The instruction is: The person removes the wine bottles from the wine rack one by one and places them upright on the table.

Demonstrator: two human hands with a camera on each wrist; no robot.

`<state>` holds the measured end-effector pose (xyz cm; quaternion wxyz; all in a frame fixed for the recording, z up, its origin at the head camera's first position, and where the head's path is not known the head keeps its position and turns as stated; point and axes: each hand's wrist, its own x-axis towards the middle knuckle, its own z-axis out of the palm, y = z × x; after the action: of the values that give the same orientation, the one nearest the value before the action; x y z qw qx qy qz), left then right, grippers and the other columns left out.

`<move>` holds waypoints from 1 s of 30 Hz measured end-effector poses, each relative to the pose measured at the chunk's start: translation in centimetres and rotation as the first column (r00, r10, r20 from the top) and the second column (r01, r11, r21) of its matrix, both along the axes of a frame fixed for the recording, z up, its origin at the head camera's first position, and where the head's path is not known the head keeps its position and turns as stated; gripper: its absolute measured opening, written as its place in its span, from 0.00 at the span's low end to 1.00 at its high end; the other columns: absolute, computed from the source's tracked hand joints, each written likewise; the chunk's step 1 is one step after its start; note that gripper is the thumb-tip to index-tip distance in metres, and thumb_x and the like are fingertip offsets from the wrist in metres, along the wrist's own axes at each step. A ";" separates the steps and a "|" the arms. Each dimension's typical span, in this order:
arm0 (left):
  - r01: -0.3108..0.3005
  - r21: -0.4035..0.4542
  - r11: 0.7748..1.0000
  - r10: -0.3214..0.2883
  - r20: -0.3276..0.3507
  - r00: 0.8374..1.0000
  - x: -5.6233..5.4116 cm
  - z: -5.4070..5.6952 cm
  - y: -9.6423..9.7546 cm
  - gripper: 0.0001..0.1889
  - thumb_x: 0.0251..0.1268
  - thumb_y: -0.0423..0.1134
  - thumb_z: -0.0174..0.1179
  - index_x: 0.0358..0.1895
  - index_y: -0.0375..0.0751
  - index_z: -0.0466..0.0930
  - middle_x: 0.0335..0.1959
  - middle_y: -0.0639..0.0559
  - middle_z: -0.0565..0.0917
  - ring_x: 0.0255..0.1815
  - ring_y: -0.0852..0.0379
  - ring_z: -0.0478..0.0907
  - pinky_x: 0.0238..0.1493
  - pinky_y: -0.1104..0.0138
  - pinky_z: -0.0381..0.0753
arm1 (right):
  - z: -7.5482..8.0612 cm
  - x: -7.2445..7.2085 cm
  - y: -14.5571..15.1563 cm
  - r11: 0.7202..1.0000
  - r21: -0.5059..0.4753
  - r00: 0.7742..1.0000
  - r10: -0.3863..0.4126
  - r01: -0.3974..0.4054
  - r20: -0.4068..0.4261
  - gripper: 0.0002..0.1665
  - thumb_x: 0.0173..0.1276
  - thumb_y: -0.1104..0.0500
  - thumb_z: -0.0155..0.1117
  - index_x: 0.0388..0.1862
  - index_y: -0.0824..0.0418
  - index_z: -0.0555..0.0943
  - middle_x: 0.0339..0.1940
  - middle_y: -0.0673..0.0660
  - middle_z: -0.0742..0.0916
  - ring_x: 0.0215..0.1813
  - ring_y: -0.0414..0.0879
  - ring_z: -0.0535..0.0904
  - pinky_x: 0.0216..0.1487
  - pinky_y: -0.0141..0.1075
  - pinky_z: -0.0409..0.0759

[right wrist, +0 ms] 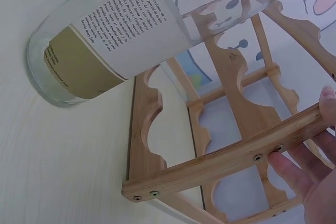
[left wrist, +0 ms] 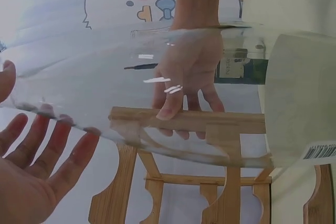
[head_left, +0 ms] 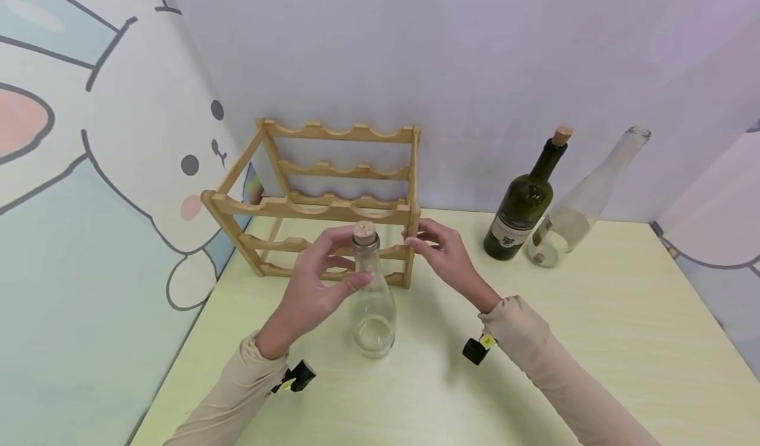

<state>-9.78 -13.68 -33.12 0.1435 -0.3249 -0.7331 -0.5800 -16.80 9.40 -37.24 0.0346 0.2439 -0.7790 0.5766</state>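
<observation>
A clear glass bottle (head_left: 374, 317) with a cork (head_left: 365, 233) in its mouth stands near the middle of the table. My left hand (head_left: 315, 291) holds it by the neck, thumb in front and fingers behind. Behind the bottle is a wooden wine rack (head_left: 341, 212) with scalloped rails. My right hand (head_left: 444, 254) grips the rack's front right post (right wrist: 226, 162), thumb on one side and fingertips on the other. In the right wrist view, the bottle's back carries a white and gold label (right wrist: 126, 24).
At the back right stand a corked dark green wine bottle (head_left: 522, 202) and a clear bottle (head_left: 572, 215) without a cork. A plain wall (head_left: 475, 50) rises behind the pale table (head_left: 534, 367). To the left is a wall with a cartoon rabbit (head_left: 148, 123).
</observation>
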 end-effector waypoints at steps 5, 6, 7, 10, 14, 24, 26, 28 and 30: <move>-0.007 0.051 0.999 0.008 -0.019 1.000 -0.2 0.0 -0.9 0.24 0.58 0.25 0.63 0.58 0.32 0.69 0.48 0.43 0.77 0.49 0.50 0.77 0.42 0.59 0.82 | -0.9 -0.4 0.5 1.000 0.020 1.000 0.006 -0.006 -0.002 0.15 0.68 0.65 0.59 0.53 0.68 0.78 0.47 0.65 0.84 0.49 0.56 0.81 0.46 0.43 0.82; -0.014 0.058 0.998 0.016 -0.027 1.000 -0.2 0.0 -1.1 0.23 0.59 0.25 0.62 0.58 0.32 0.69 0.47 0.42 0.77 0.48 0.50 0.76 0.42 0.60 0.82 | -1.4 -0.6 0.7 1.000 0.014 1.000 0.002 -0.002 0.003 0.16 0.68 0.65 0.59 0.54 0.67 0.78 0.47 0.64 0.84 0.50 0.55 0.81 0.46 0.42 0.82; -0.024 0.066 0.998 0.027 -0.035 0.999 -0.3 -0.1 -1.3 0.23 0.59 0.24 0.61 0.58 0.31 0.70 0.45 0.42 0.77 0.47 0.49 0.76 0.42 0.60 0.82 | -1.9 -0.7 0.8 1.000 0.009 1.000 -0.006 0.006 0.007 0.16 0.68 0.64 0.60 0.54 0.66 0.78 0.48 0.63 0.84 0.50 0.54 0.81 0.46 0.41 0.82; -0.071 0.091 0.993 0.075 -0.040 0.996 -0.7 -0.3 -2.0 0.22 0.58 0.20 0.59 0.57 0.30 0.70 0.43 0.40 0.77 0.46 0.50 0.77 0.42 0.62 0.82 | -3.4 -0.9 1.1 0.998 -0.007 0.998 -0.062 0.062 0.004 0.18 0.67 0.61 0.62 0.55 0.62 0.79 0.48 0.58 0.85 0.50 0.50 0.81 0.43 0.38 0.83; -0.158 0.136 0.978 0.161 -0.012 0.987 -1.3 -1.0 -3.1 0.19 0.59 0.19 0.57 0.55 0.27 0.71 0.42 0.38 0.78 0.45 0.51 0.78 0.42 0.65 0.82 | -4.4 -0.4 1.1 0.986 -0.035 0.986 -0.163 0.162 -0.034 0.20 0.65 0.59 0.65 0.56 0.59 0.78 0.49 0.55 0.84 0.50 0.49 0.81 0.40 0.34 0.83; -0.297 0.339 0.893 0.295 0.060 0.954 -2.2 -2.0 -7.0 0.14 0.62 0.23 0.57 0.50 0.22 0.71 0.40 0.41 0.78 0.43 0.51 0.78 0.38 0.67 0.83 | -1.4 2.3 0.8 0.968 -0.147 0.977 -0.211 0.205 -0.027 0.10 0.62 0.74 0.62 0.43 0.74 0.79 0.42 0.68 0.83 0.44 0.58 0.81 0.37 0.32 0.83; -0.327 0.373 0.868 0.326 0.067 0.943 -2.4 -2.1 -7.8 0.14 0.62 0.23 0.57 0.50 0.20 0.71 0.39 0.41 0.79 0.42 0.51 0.78 0.37 0.66 0.83 | -1.0 2.6 0.8 0.969 -0.171 0.983 -0.181 0.178 -0.005 0.09 0.61 0.75 0.61 0.42 0.76 0.78 0.41 0.69 0.82 0.43 0.57 0.81 0.37 0.35 0.84; -0.367 0.397 0.841 0.369 0.075 0.926 -2.6 -2.2 -8.7 0.15 0.61 0.23 0.58 0.49 0.19 0.70 0.38 0.41 0.79 0.41 0.51 0.78 0.36 0.66 0.83 | -1.0 2.8 0.9 0.970 -0.193 0.989 -0.149 0.149 0.016 0.09 0.62 0.74 0.61 0.41 0.75 0.78 0.40 0.68 0.82 0.42 0.55 0.82 0.37 0.36 0.84; -0.401 0.428 0.810 0.406 0.085 0.910 -2.8 -2.2 -9.5 0.16 0.61 0.24 0.59 0.49 0.17 0.69 0.38 0.41 0.79 0.40 0.52 0.78 0.35 0.66 0.83 | -1.3 2.9 1.0 0.970 -0.212 0.993 -0.117 0.122 0.032 0.08 0.62 0.73 0.61 0.42 0.75 0.78 0.40 0.67 0.82 0.42 0.53 0.82 0.37 0.37 0.84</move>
<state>-12.55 -23.23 -35.30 0.3361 -0.1245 -0.6359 -0.6835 -13.93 10.41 -38.55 0.0877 0.1858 -0.7260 0.6562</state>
